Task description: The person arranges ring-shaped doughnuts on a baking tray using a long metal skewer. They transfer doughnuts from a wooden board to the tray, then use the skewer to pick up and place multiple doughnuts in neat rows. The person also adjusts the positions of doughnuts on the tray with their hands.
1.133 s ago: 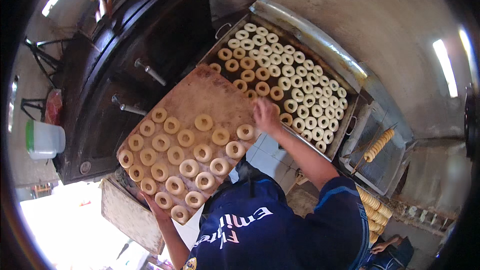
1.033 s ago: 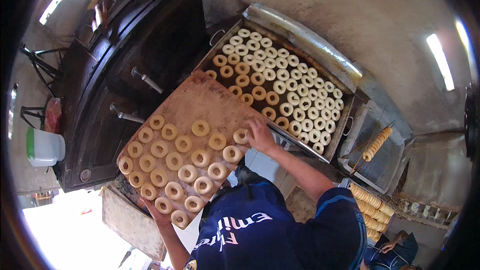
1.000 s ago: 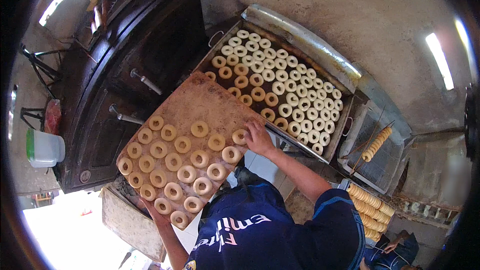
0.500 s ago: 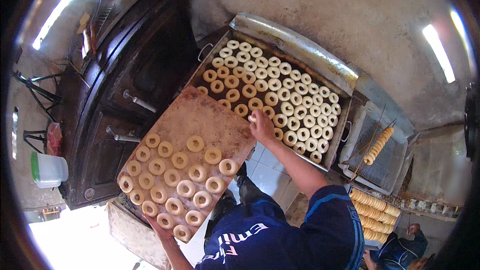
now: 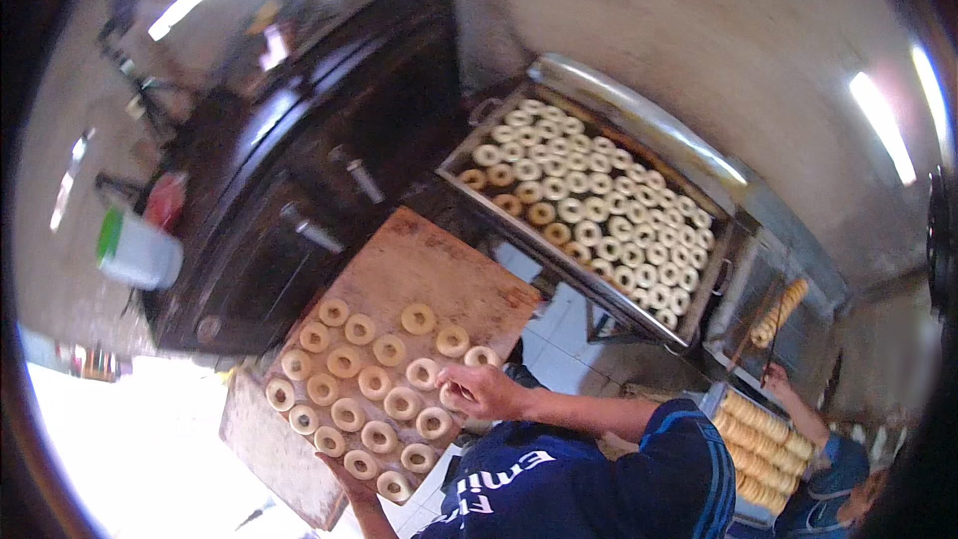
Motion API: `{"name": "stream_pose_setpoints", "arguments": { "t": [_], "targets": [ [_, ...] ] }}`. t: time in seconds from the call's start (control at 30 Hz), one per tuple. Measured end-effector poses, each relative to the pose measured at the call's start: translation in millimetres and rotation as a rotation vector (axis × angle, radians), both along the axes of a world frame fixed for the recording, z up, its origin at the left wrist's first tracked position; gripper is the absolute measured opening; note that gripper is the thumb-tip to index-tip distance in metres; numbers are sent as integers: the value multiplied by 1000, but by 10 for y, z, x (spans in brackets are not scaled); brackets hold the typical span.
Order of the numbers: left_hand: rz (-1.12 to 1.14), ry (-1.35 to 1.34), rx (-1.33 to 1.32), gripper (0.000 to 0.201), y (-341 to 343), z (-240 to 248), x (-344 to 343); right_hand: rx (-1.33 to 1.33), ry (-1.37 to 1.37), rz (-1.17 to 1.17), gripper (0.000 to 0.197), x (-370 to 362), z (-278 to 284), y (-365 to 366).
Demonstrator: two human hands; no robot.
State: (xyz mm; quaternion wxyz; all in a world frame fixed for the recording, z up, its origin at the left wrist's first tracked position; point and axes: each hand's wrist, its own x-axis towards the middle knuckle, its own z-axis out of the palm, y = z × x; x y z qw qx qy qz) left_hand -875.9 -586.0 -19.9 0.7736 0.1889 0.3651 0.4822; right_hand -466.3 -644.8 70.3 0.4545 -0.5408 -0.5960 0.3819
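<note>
A flat wooden board (image 5: 424,255) carries several raw dough rings (image 5: 343,360) in rows. Its near left edge is gripped by my left hand (image 5: 344,479), whose fingers pass partly out of sight beneath it. At the board's right side my right hand (image 5: 486,392) reaches in, fingertips pinched at a dough ring (image 5: 451,397) that they partly cover. Beyond the board, a large rectangular metal pan (image 5: 589,289) of dark liquid is crowded with floating dough rings (image 5: 599,208), mostly pale, some browner at the near left.
Left of the pan stands a dark metal cabinet (image 5: 299,180) with handles. A wire-mesh rack (image 5: 743,289) with a stick of rings (image 5: 778,314) lies right of the pan. Below it sits a tray of golden rings (image 5: 763,429), where another person's hand (image 5: 788,389) reaches in.
My right hand has drawn back from the pan's near edge to the board, and the ring it held is gone from it. The view has shifted. A co-worker's hand has come up beside the rack.
</note>
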Motion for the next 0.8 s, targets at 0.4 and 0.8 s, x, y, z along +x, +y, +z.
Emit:
{"name": "stream_pose_setpoints", "arguments": {
  "t": [0.4,0.8],
  "targets": [
    [493,-271,193,87,-1197,-2639,-2548,-212,-240,-80,20,-1503,-2351,176],
    [923,-357,103,104,-411,-3140,-2562,-610,-437,-202,17,-904,-3934,491]
  ]
}}
